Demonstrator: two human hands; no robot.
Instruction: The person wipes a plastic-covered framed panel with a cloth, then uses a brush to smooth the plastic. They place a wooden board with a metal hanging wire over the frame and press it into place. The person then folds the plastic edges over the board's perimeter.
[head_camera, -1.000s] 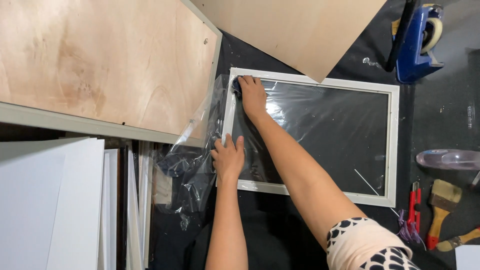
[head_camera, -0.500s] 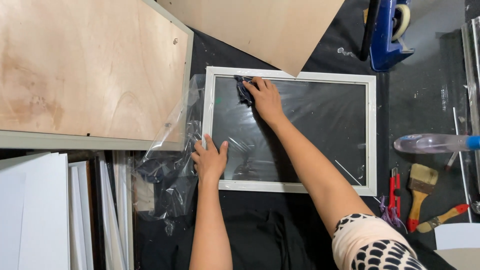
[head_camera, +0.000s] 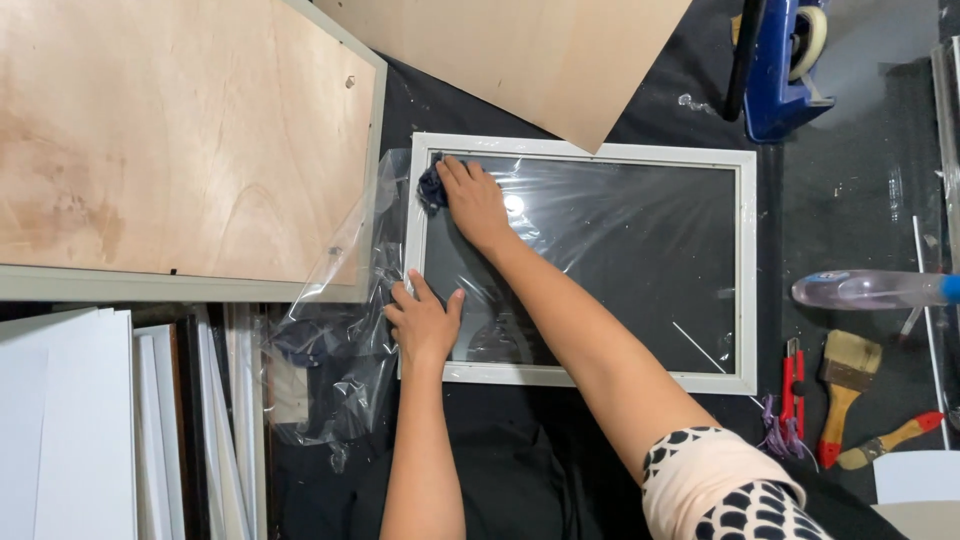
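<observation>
A white picture frame (head_camera: 745, 270) with a dark glass pane lies flat on a black surface. My right hand (head_camera: 475, 200) presses a small dark cloth (head_camera: 431, 186) against the pane's upper left corner. My left hand (head_camera: 422, 322) rests flat, fingers spread, on the frame's lower left edge, beside crumpled clear plastic wrap (head_camera: 340, 340) that hangs off the frame's left side.
A large plywood-backed frame (head_camera: 180, 150) lies at left, another plywood sheet (head_camera: 530, 50) above. A blue tape dispenser (head_camera: 780, 60) sits top right. A spray bottle (head_camera: 870, 290), red cutter (head_camera: 792, 385) and two brushes (head_camera: 845, 390) lie right. White boards (head_camera: 70, 430) stack bottom left.
My right hand with the cloth stays at the pane's upper left corner, shifting only slightly. My left hand keeps pressing the lower left edge. The view has shifted.
</observation>
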